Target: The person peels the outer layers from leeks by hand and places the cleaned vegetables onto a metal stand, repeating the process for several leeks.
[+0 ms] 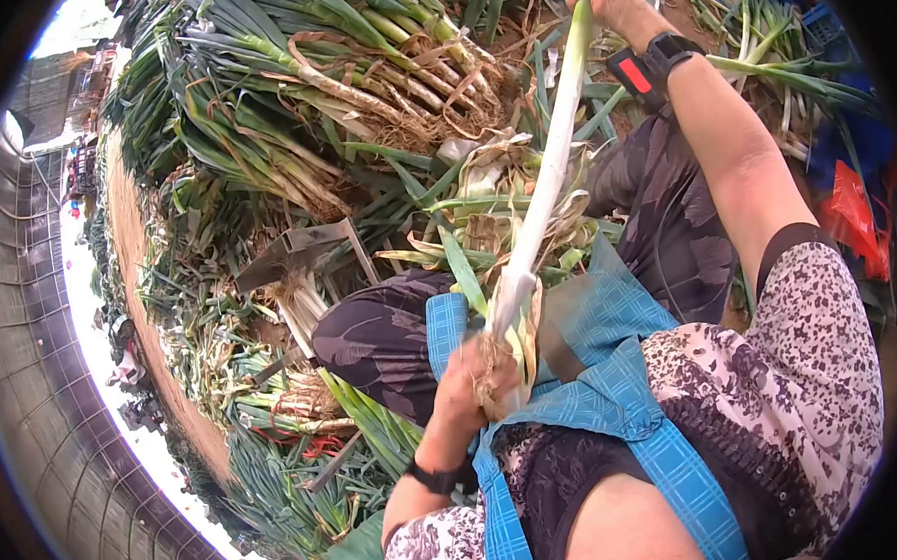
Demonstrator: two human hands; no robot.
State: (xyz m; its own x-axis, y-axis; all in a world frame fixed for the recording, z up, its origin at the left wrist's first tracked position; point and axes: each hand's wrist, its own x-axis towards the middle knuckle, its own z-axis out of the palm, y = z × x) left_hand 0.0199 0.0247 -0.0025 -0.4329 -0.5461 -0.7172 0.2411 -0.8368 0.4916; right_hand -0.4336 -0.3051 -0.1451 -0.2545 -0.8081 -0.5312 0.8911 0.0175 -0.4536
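A long green onion (pixel 559 145) with a white shank stretches slantwise between my hands in the head view. My right hand (pixel 608 1) is closed round its green upper part, near the top edge. At the root end, my left hand (pixel 468 384) is closed, somewhat blurred, over the stalk's base and loose outer skins. Peeled, drying layers (pixel 524 342) hang beside that end. Below the stalk, a blue checked apron (pixel 614 393) covers my lap. The exact finger placement of my left hand is hard to see.
Bundles of unpeeled green onions (pixel 359 74) with dirty roots are piled ahead. A metal stand (pixel 302 251) is by my left knee, near a tied bundle (pixel 304 406). Leaf scraps cover the ground. A red plastic bag (pixel 854 217) lies to the right.
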